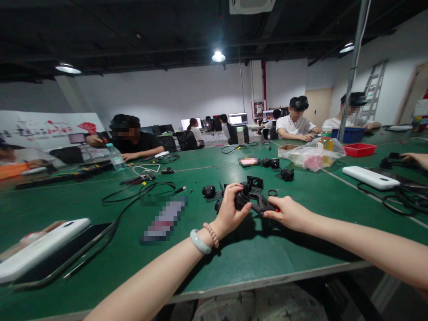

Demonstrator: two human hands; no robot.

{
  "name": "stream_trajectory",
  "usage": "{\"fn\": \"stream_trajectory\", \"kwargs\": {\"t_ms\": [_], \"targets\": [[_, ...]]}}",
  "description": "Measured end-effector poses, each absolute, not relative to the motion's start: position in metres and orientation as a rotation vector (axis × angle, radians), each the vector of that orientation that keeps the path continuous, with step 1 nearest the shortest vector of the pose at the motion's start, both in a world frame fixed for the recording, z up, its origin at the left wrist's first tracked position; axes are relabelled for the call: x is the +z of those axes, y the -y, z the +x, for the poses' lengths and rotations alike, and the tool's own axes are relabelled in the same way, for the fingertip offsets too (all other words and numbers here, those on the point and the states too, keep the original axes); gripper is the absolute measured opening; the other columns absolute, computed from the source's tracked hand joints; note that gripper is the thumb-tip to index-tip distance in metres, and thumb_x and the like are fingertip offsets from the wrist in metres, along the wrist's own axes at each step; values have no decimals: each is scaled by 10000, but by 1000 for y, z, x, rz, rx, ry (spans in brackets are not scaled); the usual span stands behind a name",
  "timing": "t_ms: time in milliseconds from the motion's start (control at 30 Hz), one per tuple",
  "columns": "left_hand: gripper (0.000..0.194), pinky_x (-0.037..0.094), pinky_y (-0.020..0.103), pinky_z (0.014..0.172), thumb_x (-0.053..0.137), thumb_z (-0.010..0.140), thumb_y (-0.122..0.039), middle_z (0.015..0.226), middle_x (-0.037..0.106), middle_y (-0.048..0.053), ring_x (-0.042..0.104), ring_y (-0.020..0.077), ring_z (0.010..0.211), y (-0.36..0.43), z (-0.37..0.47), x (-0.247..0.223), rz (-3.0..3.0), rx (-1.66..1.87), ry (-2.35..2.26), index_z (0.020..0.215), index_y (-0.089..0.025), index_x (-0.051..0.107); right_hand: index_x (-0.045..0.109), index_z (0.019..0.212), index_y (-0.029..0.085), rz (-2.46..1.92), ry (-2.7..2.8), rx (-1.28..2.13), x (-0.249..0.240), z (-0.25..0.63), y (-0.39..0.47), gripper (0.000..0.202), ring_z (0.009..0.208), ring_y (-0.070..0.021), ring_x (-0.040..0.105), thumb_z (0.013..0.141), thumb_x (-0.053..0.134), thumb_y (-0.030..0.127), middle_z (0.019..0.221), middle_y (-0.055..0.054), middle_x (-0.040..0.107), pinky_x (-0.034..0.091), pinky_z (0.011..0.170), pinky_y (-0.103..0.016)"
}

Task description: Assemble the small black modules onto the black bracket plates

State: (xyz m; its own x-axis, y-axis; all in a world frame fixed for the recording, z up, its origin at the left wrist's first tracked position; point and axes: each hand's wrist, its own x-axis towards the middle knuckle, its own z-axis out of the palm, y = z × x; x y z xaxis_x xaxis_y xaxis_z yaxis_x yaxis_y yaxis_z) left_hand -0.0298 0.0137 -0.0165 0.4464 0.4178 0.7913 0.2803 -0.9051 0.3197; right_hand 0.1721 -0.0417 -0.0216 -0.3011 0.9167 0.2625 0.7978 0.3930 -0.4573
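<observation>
My left hand [231, 208] is closed around a black round part [242, 199] that looks like a small lens or camera housing. My right hand [285, 214] pinches the near end of a black angular frame [260, 201], with a bit of red at the fingertips. The two parts meet or overlap between my hands; whether they are joined I cannot tell. Just beyond lies a black bracket with holes [256, 181]. A black ring [273, 192] rests right of the frame, and a black round part [209, 191] sits left of my left hand.
Several black parts [286, 174] lie farther back. A blurred-out phone [165, 219], cables [140, 189] and a white power bank [50, 245] are on the left. At right are a plastic bag [310, 156], red tray [360, 149] and white device [369, 177]. Other people sit around the green table [214, 263].
</observation>
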Motion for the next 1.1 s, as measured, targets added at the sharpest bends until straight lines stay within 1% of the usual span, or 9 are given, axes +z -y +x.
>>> {"fn": "stream_trajectory", "kwargs": {"t_ms": [267, 333, 533, 667, 767, 867, 967, 1100], "targets": [[413, 340, 424, 904, 569, 710, -282, 1075, 376, 106, 382, 223, 1055, -16, -32, -12, 2672, 1357, -641, 1046, -187, 349, 508, 782, 173, -1517, 2292, 220, -17, 180, 34, 416, 524, -105, 467, 754, 386, 570, 649, -22, 562, 265, 465, -190], [439, 348, 428, 903, 575, 704, -296, 1088, 365, 110, 381, 228, 1063, -15, -32, -12, 2712, 1318, -628, 1059, -190, 339, 505, 801, 180, -1520, 2362, 100, -13, 185, 31, 427, 540, -120, 502, 750, 378, 585, 667, -29, 579, 262, 465, -195], [466, 385, 404, 894, 552, 721, -333, 1138, 337, 129, 398, 228, 1069, -9, -26, -13, 2797, 1173, -709, 1095, -175, 323, 489, 836, 177, -1473, 2445, -471, -6, 206, 17, 456, 615, -176, 587, 762, 331, 598, 735, -74, 624, 254, 471, -210], [461, 433, 375, 845, 531, 730, -361, 1157, 333, 125, 433, 228, 1047, -5, -22, -14, 2874, 994, -788, 1104, -174, 337, 488, 845, 163, -1541, 2289, -641, 1, 230, 3, 466, 625, -195, 595, 780, 302, 585, 730, -90, 632, 264, 469, -214], [459, 457, 369, 800, 526, 725, -386, 1161, 343, 122, 477, 226, 993, -1, -21, -14, 2972, 818, -785, 1095, -175, 356, 491, 885, 162, -1713, 2098, -672, 8, 258, -11, 484, 648, -210, 591, 776, 298, 592, 746, -103, 630, 305, 490, -227], [450, 461, 359, 781, 513, 731, -394, 1166, 347, 127, 500, 221, 954, 1, -19, -13, 3045, 745, -769, 1089, -166, 365, 508, 921, 150, -1969, 1899, -649, 8, 290, -28, 565, 699, -238, 584, 751, 275, 636, 762, -130, 618, 364, 546, -268], [449, 467, 349, 758, 502, 735, -408, 1169, 351, 128, 521, 207, 902, 2, -18, -13, 3083, 705, -764, 1086, -162, 368, 527, 941, 147, -2115, 1863, -505, 0, 321, -44, 610, 777, -256, 573, 724, 285, 663, 862, -149, 600, 400, 617, -312], [457, 468, 347, 748, 504, 733, -417, 1163, 359, 120, 529, 199, 874, 1, -18, -14, 3086, 702, -810, 1089, -168, 365, 508, 1049, 150, -2219, 1840, -264, -20, 355, -61, 656, 876, -267, 547, 684, 358, 674, 984, -164, 565, 409, 710, -347]]}}
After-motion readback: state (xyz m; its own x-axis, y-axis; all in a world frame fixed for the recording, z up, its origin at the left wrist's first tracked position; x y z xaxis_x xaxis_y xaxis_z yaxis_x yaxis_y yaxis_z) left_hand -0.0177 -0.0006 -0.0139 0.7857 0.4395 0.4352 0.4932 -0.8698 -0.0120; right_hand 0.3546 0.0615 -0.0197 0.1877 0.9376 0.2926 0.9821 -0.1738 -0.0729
